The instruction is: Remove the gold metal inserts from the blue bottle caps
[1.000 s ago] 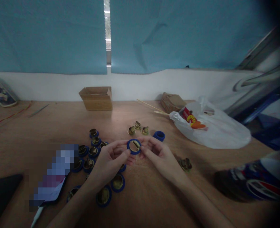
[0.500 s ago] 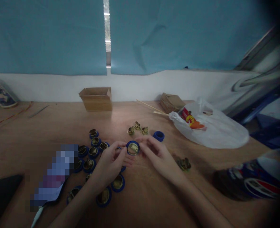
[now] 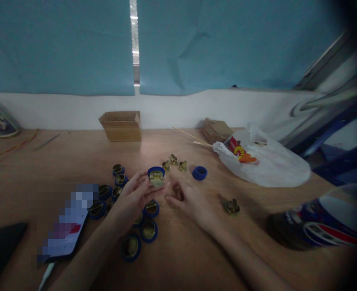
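Note:
My left hand [image 3: 134,192] grips a round blue-rimmed piece with a brass-coloured metal insert [image 3: 156,178] between thumb and fingers, its metal side tilted toward me. Just right of it, my right hand [image 3: 186,198] has loosely curled fingers, thumb and forefinger apart, with nothing visible in them. Beneath and left of my left hand lie several similar blue-rimmed pieces [image 3: 149,230], some covered by my hand and forearm. Beyond my hands stand three loose brass-coloured metal inserts [image 3: 173,159]. A bare blue ring [image 3: 199,173] sits to their right. Another brass-coloured metal part [image 3: 232,207] lies right of my right hand.
A phone [image 3: 69,226] with a white cable lies at left, near a dark object [image 3: 4,250]. An open cardboard box [image 3: 124,131] stands by the wall. Sticks, a brown package [image 3: 216,130] and a white plastic bag [image 3: 275,165] lie at back right. A Pepsi bottle [image 3: 311,224] lies at right.
My right hand has let go of the blue-rimmed piece and dropped slightly lower. My left hand has moved it left and up and tilted it.

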The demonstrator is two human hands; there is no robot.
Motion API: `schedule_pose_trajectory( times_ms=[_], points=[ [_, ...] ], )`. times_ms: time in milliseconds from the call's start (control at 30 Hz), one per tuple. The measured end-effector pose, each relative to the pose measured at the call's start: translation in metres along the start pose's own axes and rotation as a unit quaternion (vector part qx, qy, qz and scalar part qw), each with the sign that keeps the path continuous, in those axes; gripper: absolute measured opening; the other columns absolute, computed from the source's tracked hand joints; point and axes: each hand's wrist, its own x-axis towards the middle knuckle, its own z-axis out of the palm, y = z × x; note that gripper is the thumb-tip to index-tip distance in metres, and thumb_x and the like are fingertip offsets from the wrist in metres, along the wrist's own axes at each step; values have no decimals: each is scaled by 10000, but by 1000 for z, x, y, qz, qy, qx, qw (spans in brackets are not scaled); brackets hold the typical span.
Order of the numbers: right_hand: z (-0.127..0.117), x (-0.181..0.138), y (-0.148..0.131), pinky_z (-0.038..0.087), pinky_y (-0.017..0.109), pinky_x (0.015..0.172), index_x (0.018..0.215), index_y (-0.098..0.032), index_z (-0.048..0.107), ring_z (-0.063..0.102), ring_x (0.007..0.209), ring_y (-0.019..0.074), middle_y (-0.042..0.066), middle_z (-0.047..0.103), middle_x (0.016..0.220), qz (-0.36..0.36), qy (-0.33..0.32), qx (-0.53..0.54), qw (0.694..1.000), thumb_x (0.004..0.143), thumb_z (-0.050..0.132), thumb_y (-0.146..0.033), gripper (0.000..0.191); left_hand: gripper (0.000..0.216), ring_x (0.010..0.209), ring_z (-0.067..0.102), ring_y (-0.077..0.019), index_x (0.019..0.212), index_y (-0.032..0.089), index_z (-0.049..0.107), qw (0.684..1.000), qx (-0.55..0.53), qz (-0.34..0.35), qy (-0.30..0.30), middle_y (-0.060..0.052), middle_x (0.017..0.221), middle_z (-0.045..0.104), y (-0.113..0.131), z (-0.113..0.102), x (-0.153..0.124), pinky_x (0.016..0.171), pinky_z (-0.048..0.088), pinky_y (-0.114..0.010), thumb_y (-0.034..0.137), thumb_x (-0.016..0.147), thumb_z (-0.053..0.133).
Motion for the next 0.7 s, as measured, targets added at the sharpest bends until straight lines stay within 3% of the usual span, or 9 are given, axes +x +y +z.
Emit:
schedule_pose_trajectory(
  times_ms=[267, 467, 700],
  points=[
    [7, 2, 5, 339, 262, 554, 792, -169, 550, 543, 635, 159, 14, 605, 710, 4, -1, -13, 1000, 794, 690, -230, 152, 218, 991, 687, -211, 892, 129, 661, 1000, -6, -26, -3, -83, 952, 742, 8, -1, 4, 854, 527, -267, 326, 797, 660],
    [3, 2, 3, 370, 284, 583, 790, -168, 541, 565, 692, 194, 46, 617, 759, 7, -7, -18, 1000, 784, 717, -259, 198, 283, 876, 707, -177, 952, 147, 620, 998, 26, 14, 54, -62, 943, 729, 4, 1, 3, 786, 525, -252, 317, 756, 736],
    [1, 1, 3, 390, 303, 601, 815, -165, 529, 576, 710, 207, 60, 618, 792, 0, -19, -33, 999, 817, 681, -248, 173, 276, 887, 690, -158, 989, 163, 594, 993, 96, 38, 52, -44, 957, 703, -1, 0, 0, 790, 508, -245, 315, 791, 711]
  ],
)
